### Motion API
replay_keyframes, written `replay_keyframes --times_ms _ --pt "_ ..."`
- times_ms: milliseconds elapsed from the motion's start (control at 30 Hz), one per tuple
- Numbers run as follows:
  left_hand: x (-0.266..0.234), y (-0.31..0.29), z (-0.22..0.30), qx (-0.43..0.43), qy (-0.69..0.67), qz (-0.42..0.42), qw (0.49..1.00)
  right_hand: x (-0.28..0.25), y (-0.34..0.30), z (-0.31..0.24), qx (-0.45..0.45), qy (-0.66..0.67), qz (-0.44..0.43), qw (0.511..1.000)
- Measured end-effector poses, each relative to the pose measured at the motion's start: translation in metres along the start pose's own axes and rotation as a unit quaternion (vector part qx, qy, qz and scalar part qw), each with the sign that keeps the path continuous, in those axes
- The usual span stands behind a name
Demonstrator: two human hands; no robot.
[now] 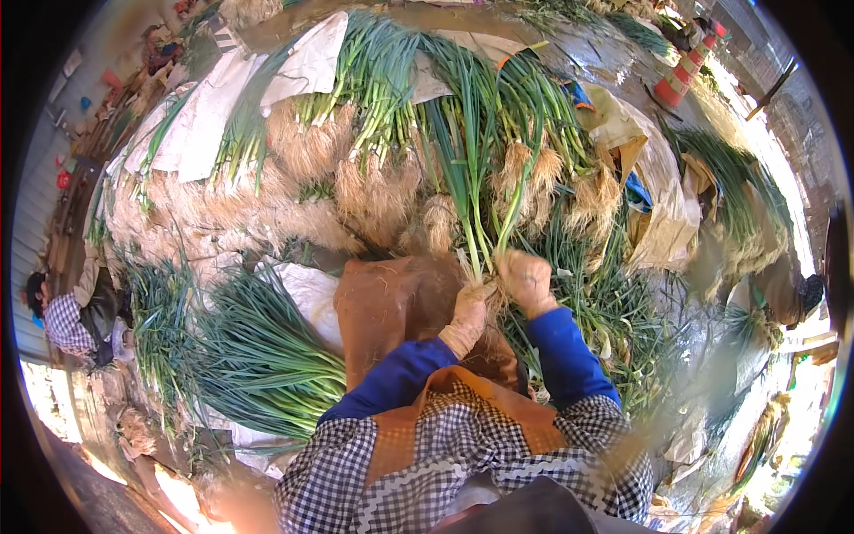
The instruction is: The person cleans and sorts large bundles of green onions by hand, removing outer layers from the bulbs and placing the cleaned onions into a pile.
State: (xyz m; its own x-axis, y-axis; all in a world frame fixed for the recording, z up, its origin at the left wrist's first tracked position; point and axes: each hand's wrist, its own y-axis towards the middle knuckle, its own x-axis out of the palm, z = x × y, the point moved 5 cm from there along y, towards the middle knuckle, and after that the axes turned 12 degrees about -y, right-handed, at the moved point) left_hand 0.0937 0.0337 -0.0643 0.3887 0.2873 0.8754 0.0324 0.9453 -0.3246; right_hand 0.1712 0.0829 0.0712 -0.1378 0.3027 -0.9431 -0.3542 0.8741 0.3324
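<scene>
Both gloved hands, left hand (469, 313) and right hand (527, 279), have fingers clamped around a green onion bunch (485, 205) at the roots.

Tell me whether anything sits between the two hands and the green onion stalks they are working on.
Nothing visible does. The left hand and right hand are both closed around the base of the green onion stalks, held up over the brown apron.

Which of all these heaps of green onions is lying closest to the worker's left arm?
The loose green heap on the white sheet, just beside the left hand and its blue sleeve. The other heaps lie farther off, ahead and to the right.
</scene>
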Motion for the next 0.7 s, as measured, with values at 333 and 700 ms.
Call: replay_keyframes --times_ms 333,700 --pt "0.014 -0.001 0.008 0.007 -0.041 -0.076 0.996 -0.019 -0.056 0.109 0.063 0.014 -0.226 0.972" --pt "0.024 -0.014 0.026 -0.033 0.049 -0.007 0.998 0.054 0.042 0.002 -0.167 0.067 0.103 0.978"
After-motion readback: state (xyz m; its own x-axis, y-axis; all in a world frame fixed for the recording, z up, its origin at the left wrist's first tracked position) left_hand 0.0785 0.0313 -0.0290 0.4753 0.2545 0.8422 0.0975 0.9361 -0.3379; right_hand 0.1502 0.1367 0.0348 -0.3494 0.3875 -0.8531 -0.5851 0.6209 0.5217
